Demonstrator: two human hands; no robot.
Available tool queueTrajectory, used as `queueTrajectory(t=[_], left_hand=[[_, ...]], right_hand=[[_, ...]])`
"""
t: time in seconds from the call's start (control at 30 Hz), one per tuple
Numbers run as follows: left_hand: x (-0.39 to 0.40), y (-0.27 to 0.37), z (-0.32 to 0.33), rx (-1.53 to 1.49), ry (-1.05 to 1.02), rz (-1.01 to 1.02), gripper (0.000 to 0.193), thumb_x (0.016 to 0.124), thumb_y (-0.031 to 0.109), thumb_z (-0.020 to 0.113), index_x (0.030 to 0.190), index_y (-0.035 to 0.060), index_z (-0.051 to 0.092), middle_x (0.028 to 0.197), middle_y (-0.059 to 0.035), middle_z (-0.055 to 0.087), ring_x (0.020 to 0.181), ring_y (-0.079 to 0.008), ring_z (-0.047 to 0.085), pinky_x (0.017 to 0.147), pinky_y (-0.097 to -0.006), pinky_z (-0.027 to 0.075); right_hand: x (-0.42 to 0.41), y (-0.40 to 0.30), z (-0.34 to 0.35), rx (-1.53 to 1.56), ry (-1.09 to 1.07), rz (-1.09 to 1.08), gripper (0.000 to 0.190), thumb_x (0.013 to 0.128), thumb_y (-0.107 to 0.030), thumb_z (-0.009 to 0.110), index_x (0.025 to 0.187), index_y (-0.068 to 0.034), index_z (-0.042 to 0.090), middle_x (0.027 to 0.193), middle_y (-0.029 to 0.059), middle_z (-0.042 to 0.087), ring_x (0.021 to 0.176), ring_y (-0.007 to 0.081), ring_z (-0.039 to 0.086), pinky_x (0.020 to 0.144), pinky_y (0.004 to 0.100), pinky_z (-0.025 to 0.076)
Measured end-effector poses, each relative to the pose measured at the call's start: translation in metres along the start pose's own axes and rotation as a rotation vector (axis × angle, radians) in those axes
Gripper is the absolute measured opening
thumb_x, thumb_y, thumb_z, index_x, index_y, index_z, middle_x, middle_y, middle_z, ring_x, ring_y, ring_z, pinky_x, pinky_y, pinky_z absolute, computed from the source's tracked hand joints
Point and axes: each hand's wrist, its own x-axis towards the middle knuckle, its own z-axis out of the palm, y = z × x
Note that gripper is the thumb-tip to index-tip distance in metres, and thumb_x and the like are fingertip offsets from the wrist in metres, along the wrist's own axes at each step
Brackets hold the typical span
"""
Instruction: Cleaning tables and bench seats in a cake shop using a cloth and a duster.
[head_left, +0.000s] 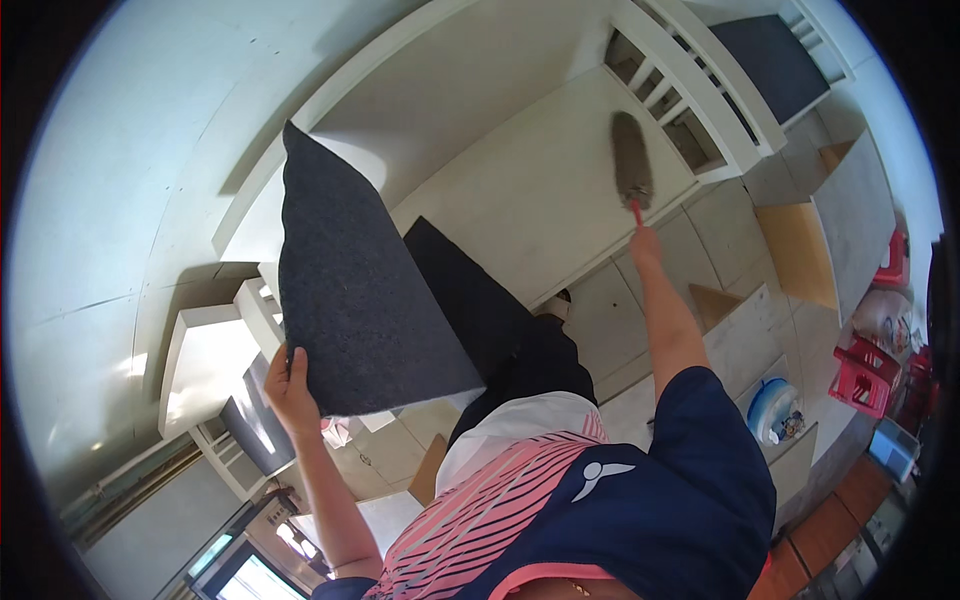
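Observation:
My left hand (291, 390) grips the edge of a dark grey seat mat (360, 292), which is lifted and folded back at the left. Another stretch of dark mat (465, 292) slopes down behind it, near my legs. In my right hand (645, 244) is the pink-red handle of a brush or duster (632, 161) with a long grey-brown fuzzy head. That head rests against the pale seat (517, 180) of a white wooden bench, near its slatted armrest (667, 97). The left part of the seat is hidden by the mat.
A chair with a dark cushion (769, 64) stands beyond the armrest. To the right are a low table (855, 217), red plastic stools (862, 375) and a blue-and-white round container (772, 409). A lit screen (251, 577) shows at lower left. Tiled floor (600, 322) runs before the bench.

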Motion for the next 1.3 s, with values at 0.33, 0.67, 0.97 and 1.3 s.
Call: queueTrajectory(t=[0.33,0.67,0.97,1.3], left_hand=[[-0.031,-0.032,0.121,0.468,-0.078,0.462,0.035,0.075,0.000,0.045,0.108,0.0112,0.048,0.056,-0.0084,0.049,0.046,-0.0079,0.038,0.045,-0.0218,0.032],[-0.067,-0.028,0.181,0.315,-0.301,0.300,0.025,0.073,-0.002,0.045,0.092,0.0087,0.058,0.054,-0.0105,0.048,0.044,-0.0078,0.035,0.043,-0.0220,0.032],[-0.049,-0.034,0.190,0.429,-0.292,0.238,0.028,0.079,0.018,0.041,0.106,0.0140,0.048,0.060,-0.0136,0.054,0.050,-0.0239,0.051,0.049,-0.0315,0.039],[-0.091,-0.057,0.228,0.630,-0.468,0.146,0.013,0.074,0.012,0.040,0.085,0.0054,0.035,0.057,-0.0158,0.054,0.054,-0.0329,0.053,0.049,-0.0413,0.042]], right_hand=[[-0.057,-0.060,0.060,-0.253,-0.331,-0.660,0.025,0.078,-0.026,0.039,0.078,-0.005,0.052,0.072,0.0149,0.055,0.071,0.0294,0.054,0.058,0.0386,0.043],[0.031,0.083,-0.020,-0.066,-0.138,0.065,0.034,0.082,-0.029,0.031,0.085,-0.003,0.053,0.082,0.0166,0.055,0.078,0.0324,0.052,0.067,0.0418,0.040],[-0.049,0.074,-0.025,0.157,-0.171,-0.016,0.042,0.081,-0.033,0.033,0.075,0.004,0.052,0.070,0.0201,0.053,0.068,0.0332,0.052,0.060,0.0389,0.038],[-0.171,-0.085,-0.035,0.695,-0.677,-0.162,0.041,0.070,-0.044,0.052,0.063,-0.004,0.046,0.042,-0.0019,0.031,0.034,0.0087,0.032,0.032,0.0240,0.025]])
